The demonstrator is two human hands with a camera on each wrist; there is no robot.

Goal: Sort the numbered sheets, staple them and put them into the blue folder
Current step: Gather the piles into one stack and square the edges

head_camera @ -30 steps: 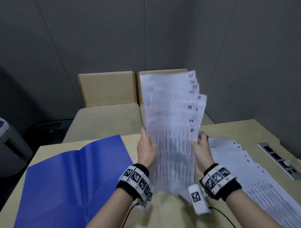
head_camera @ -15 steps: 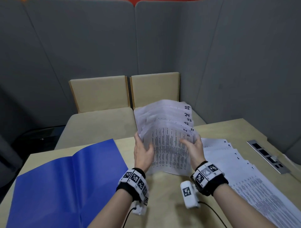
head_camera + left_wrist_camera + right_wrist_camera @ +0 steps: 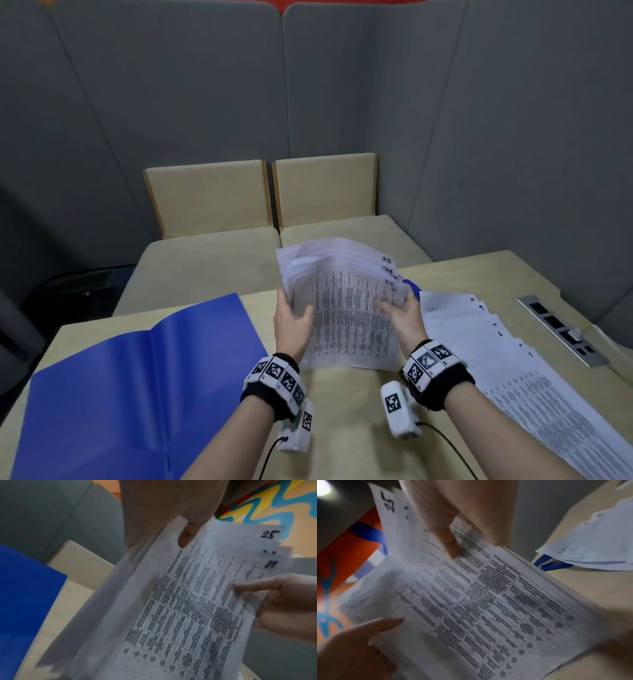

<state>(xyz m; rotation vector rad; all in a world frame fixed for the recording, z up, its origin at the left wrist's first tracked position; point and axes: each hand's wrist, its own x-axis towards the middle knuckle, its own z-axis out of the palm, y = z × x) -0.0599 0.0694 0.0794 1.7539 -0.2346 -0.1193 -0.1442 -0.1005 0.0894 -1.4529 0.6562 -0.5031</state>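
Both forearms reach forward side by side over the near middle of the surface (image 3: 342,404), wrists raised, each hand taking one side of a stack of numbered sheets (image 3: 349,318). The left hand (image 3: 291,325) clasps the stack's left edge, thumb on the printed front and fingers behind. The right hand (image 3: 404,318) grips the right edge the same way, its thumb lying across the top page in the right wrist view. The stack stands tilted away from the person, its bottom edge resting on the surface and its upper corners fanned, with handwritten numbers such as 25 and 11 showing. The blue folder (image 3: 137,387) lies open and flat along the left edge of the surface, just beside the left forearm. A second spread of numbered sheets (image 3: 513,377) lies fanned toward the near right corner. A blue stapler (image 3: 551,563) sits partly under that spread's far end.
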